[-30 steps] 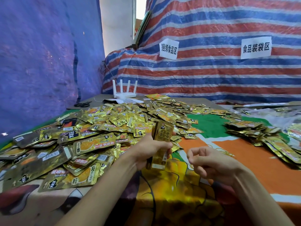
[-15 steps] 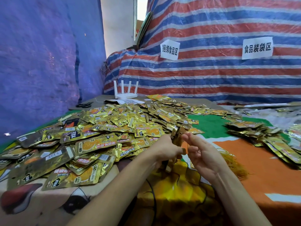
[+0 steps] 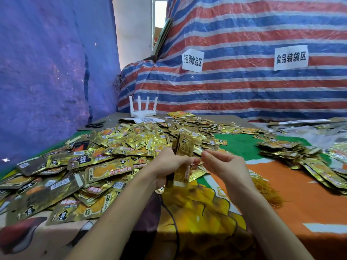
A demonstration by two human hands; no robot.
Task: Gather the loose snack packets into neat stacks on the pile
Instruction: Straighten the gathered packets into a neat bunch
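My left hand (image 3: 167, 167) grips a stack of gold snack packets (image 3: 183, 150) upright, just above the printed cloth. My right hand (image 3: 224, 166) hovers right beside the stack with curled fingers whose tips pinch something thin, seemingly a rubber band; it is too small to make out clearly. A broad heap of loose gold packets (image 3: 112, 156) covers the table's left and middle. A smaller pile of packets (image 3: 293, 154) lies to the right.
A tangle of yellow rubber bands (image 3: 267, 189) lies on the orange cloth (image 3: 300, 207) under my right wrist. A white router (image 3: 143, 109) and black scissors (image 3: 94, 125) sit at the far edge. Tarpaulin walls close in behind and on the left.
My right hand came up against the stack half a second ago and has now drawn slightly to the right. The left hand has raised and straightened the stack.
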